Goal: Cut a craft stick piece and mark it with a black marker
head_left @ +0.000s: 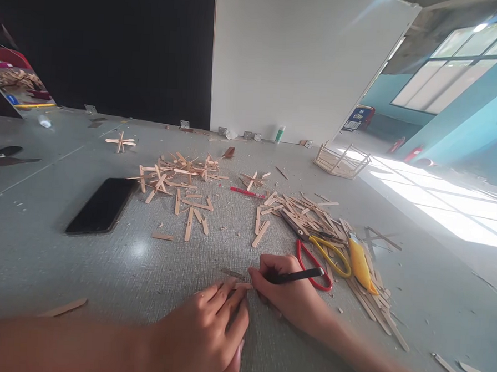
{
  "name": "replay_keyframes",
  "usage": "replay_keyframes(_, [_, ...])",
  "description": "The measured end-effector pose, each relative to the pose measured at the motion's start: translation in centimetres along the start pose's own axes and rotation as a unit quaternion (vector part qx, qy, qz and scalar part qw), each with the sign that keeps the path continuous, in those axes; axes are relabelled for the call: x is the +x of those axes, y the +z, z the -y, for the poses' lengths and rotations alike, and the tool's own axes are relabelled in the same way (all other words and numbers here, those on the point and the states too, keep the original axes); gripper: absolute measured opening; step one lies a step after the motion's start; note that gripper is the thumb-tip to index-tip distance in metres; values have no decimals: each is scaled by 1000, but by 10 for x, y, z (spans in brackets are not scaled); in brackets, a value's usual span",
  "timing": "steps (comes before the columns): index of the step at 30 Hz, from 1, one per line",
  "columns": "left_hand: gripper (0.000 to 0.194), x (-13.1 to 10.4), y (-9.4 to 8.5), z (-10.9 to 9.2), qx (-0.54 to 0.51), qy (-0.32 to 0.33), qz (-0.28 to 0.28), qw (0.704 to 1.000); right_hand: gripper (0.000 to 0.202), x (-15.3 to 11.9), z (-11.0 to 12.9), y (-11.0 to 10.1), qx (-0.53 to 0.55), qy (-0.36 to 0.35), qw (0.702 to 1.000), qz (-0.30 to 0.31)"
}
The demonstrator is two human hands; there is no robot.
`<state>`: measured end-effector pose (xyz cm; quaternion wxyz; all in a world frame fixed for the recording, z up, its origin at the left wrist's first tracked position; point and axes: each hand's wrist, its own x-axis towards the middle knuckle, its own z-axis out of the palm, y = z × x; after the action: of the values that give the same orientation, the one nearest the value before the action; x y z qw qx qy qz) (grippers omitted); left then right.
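My right hand (283, 285) is closed around a black pen (301, 275), its tip end hidden by the fingers, close to a short wooden craft stick (243, 285). With bent fingers, my left hand (216, 323) holds that stick down on the grey table, covering most of it. Just beyond the fingertips lies a small flat grey strip (232, 273). Scissors (311, 264) with one red and one yellow handle rest right behind my right hand. Cut and notched craft sticks (188, 223) are spread a little farther ahead.
A black phone (101, 206) lies on the left. Craft sticks (313, 214) are heaped at the right, beside a yellow packet (361, 265). Near the upright panel (280, 60) stand a small glue bottle (279, 134) and a stick-built frame (341, 161). A star-shaped stick piece (121, 142) is far left.
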<state>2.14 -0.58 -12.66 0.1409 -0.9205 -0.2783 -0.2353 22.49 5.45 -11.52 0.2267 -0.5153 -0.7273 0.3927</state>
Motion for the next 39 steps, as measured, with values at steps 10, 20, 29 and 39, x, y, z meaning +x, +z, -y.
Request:
replay_keyframes(10, [42,-2,-1,0,-8,-4,4,1000,36,1,-1,0,-19,-19,999,-22])
replay_keyframes(20, [42,-1,0,-1,-4,1,3,1000,35,-1,-1,-2,25,9,1000,-9])
replay_keyframes(29, [43,-1,2,-1,-2,-2,-3,1000,34,-2,0,1,52,22,998,13])
replay_keyframes(39, [43,-3,4,-2,-9,-7,-3,1000,35,-1,1,1,73,35,996,30])
